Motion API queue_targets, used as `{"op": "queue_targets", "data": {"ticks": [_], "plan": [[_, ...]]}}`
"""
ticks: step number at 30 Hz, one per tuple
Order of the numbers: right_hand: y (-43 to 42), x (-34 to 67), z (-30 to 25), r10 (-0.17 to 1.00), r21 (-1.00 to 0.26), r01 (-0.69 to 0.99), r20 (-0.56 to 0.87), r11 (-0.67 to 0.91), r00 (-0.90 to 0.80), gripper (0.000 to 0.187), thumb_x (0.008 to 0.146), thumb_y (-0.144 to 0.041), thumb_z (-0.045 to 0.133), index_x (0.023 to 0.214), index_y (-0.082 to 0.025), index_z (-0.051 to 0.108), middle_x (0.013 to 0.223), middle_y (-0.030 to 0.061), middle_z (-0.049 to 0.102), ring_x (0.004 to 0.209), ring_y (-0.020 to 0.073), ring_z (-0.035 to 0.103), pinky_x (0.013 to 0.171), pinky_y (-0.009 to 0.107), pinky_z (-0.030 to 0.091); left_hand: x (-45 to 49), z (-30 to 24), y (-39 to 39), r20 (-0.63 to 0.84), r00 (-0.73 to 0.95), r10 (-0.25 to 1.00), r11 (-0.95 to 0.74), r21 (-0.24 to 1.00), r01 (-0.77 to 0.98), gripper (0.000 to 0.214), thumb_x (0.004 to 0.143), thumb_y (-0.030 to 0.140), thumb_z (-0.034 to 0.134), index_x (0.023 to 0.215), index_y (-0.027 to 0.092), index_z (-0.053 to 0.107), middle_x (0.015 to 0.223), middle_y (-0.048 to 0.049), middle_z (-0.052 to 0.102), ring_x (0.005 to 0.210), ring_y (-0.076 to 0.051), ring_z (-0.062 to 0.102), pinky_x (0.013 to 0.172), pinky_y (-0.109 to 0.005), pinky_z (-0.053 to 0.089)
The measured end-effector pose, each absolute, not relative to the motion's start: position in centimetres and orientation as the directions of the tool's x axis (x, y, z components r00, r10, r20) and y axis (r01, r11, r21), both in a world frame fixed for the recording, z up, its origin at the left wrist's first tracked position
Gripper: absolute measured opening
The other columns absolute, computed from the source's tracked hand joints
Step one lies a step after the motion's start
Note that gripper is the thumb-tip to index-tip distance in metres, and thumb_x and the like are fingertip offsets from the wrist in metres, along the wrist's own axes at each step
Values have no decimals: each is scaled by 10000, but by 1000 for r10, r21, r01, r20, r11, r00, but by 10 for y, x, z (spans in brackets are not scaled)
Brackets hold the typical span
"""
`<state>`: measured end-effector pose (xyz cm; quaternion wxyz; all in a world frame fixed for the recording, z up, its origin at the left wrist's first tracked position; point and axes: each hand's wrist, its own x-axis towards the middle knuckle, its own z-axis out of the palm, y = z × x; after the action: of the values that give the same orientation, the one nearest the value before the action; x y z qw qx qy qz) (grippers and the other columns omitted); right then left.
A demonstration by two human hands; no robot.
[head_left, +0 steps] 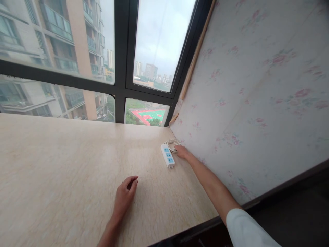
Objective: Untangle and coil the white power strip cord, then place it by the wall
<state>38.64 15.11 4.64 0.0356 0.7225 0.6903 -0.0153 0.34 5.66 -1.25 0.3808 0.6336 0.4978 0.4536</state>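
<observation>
At the far right corner of the sill, my right hand [181, 151] reaches along the wall, its fingers closed on the coiled white cord [171, 141] of a power strip. What exactly lies under the fingertips is too small to make out. The white power strip [168, 156], with blue socket faces, lies flat on the sill just left of that hand. Nearer to me, my left hand [125, 192] hovers over or rests on the stone surface, fingers curled and thumb close to the index finger. Nothing shows in it, and it is apart from the strip.
A pale marbled sill [64, 164] stretches left beneath a dark window frame [120, 61]. Flowered wallpaper [246, 96] covers the wall on the right. Along the sill's front runs a dark edge [185, 233]. Buildings and a sports court show outside.
</observation>
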Motion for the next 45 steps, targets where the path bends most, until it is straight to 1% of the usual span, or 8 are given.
{"op": "queue_targets", "data": {"ticks": [9,15,20,26,31,38,43,45], "plan": [[135,373,48,987,2,993,-111,117,-116,317,630,-96,616,938,-166,604,980,93,666,892,243,583,727,287,384,6,-11,56,192,89,977,-210,935,286,317,775,422,522,891,189,703,912,-85,737,835,-251,679,778,-384,528],[99,330,32,983,-129,974,11,185,-185,351,646,-115,564,993,-168,578,982,77,644,885,225,563,734,292,388,6,-8,54,170,68,983,-182,955,233,309,767,414,539,889,180,701,899,-91,733,834,-251,683,793,-386,531],[71,278,18,963,-213,940,105,265,-248,274,691,-81,523,945,-168,574,953,77,637,893,218,553,799,316,399,6,-3,48,129,18,991,-131,981,141,303,769,401,554,910,169,688,847,-77,728,799,-235,690,749,-358,544],[42,208,5,835,-341,764,267,548,-481,305,704,-62,562,984,-179,593,954,75,656,908,223,567,814,327,423,1,-4,45,216,-268,939,-165,966,200,273,804,366,527,932,170,669,887,-85,712,795,-215,668,738,-345,532],[28,170,0,678,-335,590,409,734,-611,316,727,-34,556,991,-194,627,916,72,673,886,229,578,812,354,422,-6,-4,44,197,-426,883,-121,972,199,279,833,366,514,973,160,640,951,-94,697,823,-207,650,741,-332,521],[30,174,-1,601,-365,489,600,793,-528,300,865,-71,506,1077,-232,644,979,54,720,958,225,610,873,399,410,-5,-4,43,188,-361,914,-112,969,221,325,860,405,516,1023,150,633,972,-101,677,816,-199,646,714,-324,525],[32,181,-3,735,-580,464,606,669,-303,62,848,-199,642,905,-222,645,848,39,703,835,200,628,798,353,437,-3,-1,41,224,-293,930,-143,951,274,279,861,389,515,968,162,638,967,-98,668,776,-186,642,661,-309,519],[30,182,-3,792,-651,458,548,606,-268,93,813,-246,694,865,-217,623,836,36,688,817,198,618,799,352,439,-2,0,41,223,-278,934,-141,948,287,264,856,376,522,965,163,634,970,-97,669,784,-185,641,665,-308,520]]}}
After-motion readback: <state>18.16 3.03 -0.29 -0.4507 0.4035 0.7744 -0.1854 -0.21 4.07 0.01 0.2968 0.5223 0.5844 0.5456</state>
